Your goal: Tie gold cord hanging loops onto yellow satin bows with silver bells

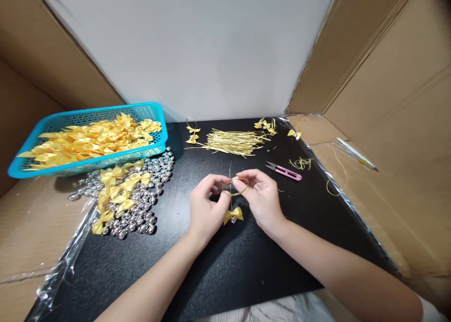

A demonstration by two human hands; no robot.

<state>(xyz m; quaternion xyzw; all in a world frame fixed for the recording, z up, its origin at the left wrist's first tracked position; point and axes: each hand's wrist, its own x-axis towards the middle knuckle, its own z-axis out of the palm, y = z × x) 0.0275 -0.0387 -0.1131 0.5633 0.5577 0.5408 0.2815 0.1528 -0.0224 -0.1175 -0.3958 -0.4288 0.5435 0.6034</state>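
Note:
Thumb and fingers of my left hand (209, 207) are pinched on a thin gold cord (237, 195), which bends into a loop. My right hand (262, 197) pinches the same cord from the other side, its fingertips close to the left ones. A short end of cord sticks up between the hands. Below the loop hangs a yellow ribbon bow (237, 212) with a small silver bell (233, 219) at its middle. The exact crossing of the cord is partly hidden by my fingers.
A blue basket (88, 161) of yellow bows stands at left, with silver bells (136, 216) and loose bows before it. Cut gold cords (234, 141) lie behind my hands. Pink thread snips (286, 172), cord scraps (301, 163) and a white pointed tool (357, 154) lie right.

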